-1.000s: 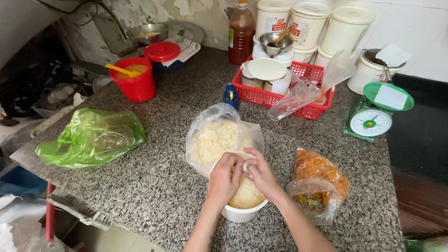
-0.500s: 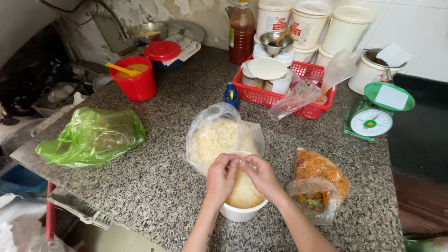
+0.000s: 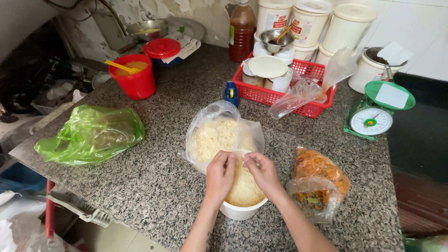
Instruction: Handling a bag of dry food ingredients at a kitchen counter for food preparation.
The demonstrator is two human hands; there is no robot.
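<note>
A white bowl [image 3: 240,212] heaped with pale shredded food [image 3: 243,189] stands near the front edge of the granite counter [image 3: 154,182]. My left hand [image 3: 220,175] and my right hand [image 3: 262,171] rest side by side over the bowl, fingers curled down onto the food. Whether either hand pinches some of it is hidden by the fingers. Just behind the bowl lies a clear plastic bag [image 3: 217,135] holding more of the same pale shreds.
A clear bag of orange food [image 3: 319,182] lies right of the bowl. A green plastic bag [image 3: 93,134] lies at left. Further back stand a red bucket [image 3: 135,79], a red basket [image 3: 289,84] with containers, a green kitchen scale [image 3: 378,112], a bottle and white tubs.
Both hands have shifted slightly over the bowl, working the shredded food; the fingers have moved a little closer together. Nothing else has moved.
</note>
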